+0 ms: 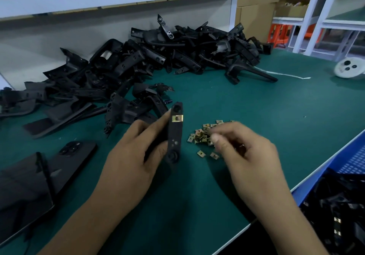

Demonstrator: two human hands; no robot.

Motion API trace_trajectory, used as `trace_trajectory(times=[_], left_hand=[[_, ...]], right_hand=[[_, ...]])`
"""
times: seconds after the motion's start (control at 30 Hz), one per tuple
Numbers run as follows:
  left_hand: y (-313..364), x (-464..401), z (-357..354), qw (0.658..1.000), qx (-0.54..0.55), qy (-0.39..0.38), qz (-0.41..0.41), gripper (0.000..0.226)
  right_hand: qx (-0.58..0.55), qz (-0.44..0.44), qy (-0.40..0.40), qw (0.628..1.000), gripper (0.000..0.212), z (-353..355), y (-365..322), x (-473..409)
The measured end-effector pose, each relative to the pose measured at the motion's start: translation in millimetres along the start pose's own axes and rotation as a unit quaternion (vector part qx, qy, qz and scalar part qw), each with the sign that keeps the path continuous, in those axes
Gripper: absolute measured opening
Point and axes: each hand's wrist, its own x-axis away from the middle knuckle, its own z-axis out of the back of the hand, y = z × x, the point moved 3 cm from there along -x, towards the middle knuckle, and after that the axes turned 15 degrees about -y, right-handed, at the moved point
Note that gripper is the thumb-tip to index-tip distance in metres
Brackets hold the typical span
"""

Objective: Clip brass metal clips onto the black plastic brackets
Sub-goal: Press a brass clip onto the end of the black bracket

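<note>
From the head view, my left hand [138,146] grips a bracket [174,134] upright above the worktop [256,100], one clip [177,118] already seated near its top — face turned toward me, I judge, so the next slot is reachable. My right hand [243,146] hovers over the loose clips [203,136], fingers curled and blurred; I cannot tell whether it pinches one. Unclipped brackets [138,61] lie heaped behind — within easy reach.
</note>
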Motion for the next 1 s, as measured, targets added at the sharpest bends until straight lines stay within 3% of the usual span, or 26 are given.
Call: trace_trajectory(times=[0.17, 0.37, 0.43, 0.53, 0.63, 0.73, 0.83, 1.0], left_hand=[[-6.2, 2.8, -1.3, 0.999, -0.015, 0.000, 0.050, 0.058], [-4.7, 2.3, -2.2, 0.998, -0.015, -0.016, 0.053, 0.059], [-4.9, 1.5, -2.1, 0.998, -0.020, -0.014, 0.055, 0.059], [-5.3, 0.9, -1.4, 0.998, -0.025, -0.012, 0.058, 0.061], [-6.0, 0.7, -1.9, 0.997, -0.040, -0.014, 0.064, 0.056], [-4.4, 0.2, -2.0, 0.996, -0.054, -0.007, 0.066, 0.049], [1.6, -0.9, -1.0, 0.996, -0.054, -0.011, 0.063, 0.060], [11.1, -2.2, -0.1, 0.997, -0.057, -0.002, 0.050, 0.061]], right_hand=[[0.247, -0.022, -0.077, 0.966, 0.017, -21.6, -1.2, -0.8], [0.279, -0.017, -0.095, 0.955, 0.008, -24.3, -8.9, -1.1], [0.267, -0.007, -0.101, 0.958, 0.014, -24.2, -9.7, -1.6], [0.188, 0.005, -0.096, 0.977, 0.022, -19.9, -10.1, -1.9], [0.015, -0.008, -0.071, 0.997, 0.019, -10.5, -7.8, -0.7], [-0.173, 0.009, -0.072, 0.982, 0.019, -5.3, -8.3, -1.2], [-0.288, 0.005, -0.065, 0.955, 0.012, -3.5, -7.6, -2.6], [-0.335, -0.024, -0.094, 0.937, 0.015, -6.4, -6.8, -2.2]])
